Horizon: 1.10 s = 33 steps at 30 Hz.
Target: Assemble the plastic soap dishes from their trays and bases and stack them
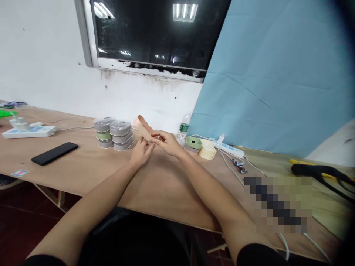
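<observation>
Above the table I hold a thin peach-coloured piece with a curled, wavy edge (143,127), tilted up; its exact kind I cannot make out. My right hand (168,144) pinches its lower right end between thumb and fingers. Closed at its lower edge is my left hand (141,152), fingers bent and partly hidden behind the piece. Just left of my hands stand two stacks of rounded containers, one grey and green (104,135), the other grey (121,136). To the right sit a green container (193,142) on a grey one and a stack of cream-coloured pieces (207,149).
A black phone-like slab (54,153) and a white power strip (29,132) lie at left. A plastic bottle (184,128) stands behind the green container. Another power strip (229,149), cables and a pixelated dark object (273,201) are at right. A wall with a window (155,33) rises behind.
</observation>
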### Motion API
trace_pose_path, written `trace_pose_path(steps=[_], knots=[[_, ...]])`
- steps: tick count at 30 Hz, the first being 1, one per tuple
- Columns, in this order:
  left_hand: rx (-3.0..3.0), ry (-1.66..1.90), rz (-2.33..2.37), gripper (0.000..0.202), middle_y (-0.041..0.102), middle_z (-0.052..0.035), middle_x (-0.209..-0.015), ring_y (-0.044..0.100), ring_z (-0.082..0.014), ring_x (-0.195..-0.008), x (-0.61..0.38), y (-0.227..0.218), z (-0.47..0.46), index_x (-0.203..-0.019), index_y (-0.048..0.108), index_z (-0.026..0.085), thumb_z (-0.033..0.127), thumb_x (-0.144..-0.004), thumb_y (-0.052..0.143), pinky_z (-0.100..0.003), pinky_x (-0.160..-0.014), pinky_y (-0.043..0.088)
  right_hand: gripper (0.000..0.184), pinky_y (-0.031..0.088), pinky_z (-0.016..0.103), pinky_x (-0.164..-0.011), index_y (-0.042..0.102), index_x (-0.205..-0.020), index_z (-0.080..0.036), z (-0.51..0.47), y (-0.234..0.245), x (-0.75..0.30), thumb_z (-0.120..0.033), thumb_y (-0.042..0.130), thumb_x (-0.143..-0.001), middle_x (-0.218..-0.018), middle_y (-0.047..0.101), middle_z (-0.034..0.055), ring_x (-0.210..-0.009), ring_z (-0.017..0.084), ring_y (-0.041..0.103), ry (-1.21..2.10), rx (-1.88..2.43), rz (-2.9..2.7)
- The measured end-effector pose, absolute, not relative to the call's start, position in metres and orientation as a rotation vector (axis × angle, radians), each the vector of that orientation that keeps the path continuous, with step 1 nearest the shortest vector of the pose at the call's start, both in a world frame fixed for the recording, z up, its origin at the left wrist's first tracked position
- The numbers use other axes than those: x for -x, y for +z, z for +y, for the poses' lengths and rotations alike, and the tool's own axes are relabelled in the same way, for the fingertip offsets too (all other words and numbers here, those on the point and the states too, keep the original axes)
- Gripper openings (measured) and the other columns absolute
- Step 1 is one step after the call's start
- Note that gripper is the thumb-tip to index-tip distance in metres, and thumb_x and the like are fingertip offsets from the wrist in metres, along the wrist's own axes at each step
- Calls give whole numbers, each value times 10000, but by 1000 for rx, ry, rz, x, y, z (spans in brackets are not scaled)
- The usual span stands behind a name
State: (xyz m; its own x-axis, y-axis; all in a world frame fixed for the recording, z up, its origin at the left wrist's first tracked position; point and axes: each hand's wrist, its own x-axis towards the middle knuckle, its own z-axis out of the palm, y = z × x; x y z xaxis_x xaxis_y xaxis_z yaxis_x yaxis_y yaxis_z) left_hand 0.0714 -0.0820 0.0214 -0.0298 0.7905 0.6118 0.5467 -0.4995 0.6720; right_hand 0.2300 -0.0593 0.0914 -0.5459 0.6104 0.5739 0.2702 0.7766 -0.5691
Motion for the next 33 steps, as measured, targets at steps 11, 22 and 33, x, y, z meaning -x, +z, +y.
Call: trace_pose_path(steps=[11,22,33], knots=[[-2196,1459,1385,480,587,-105,-1235,621,-187,-910,-66,11,-70,-1301,527,191,432,-886,507,-331,-852,489,206,413,348,-818,675,-898,-183,-18,123,-313,-222,475,-876,-914,637,81,-921,230,554,-226,1040,-1999],[-2264,1201,1365,421,671,-91,-991,635,-193,-823,-66,8,-68,-1084,665,153,478,-877,496,-325,-797,492,219,367,360,-832,752,-904,-269,13,106,-398,-330,564,-807,-937,705,55,-903,223,578,-359,1898,-1819],[-2285,1189,1369,392,662,-82,-954,630,-186,-806,-66,7,-66,-1054,671,146,454,-872,510,-338,-811,504,242,391,270,-704,745,-917,-252,18,78,-374,-339,542,-818,-943,725,66,-863,205,626,-373,1822,-2053]])
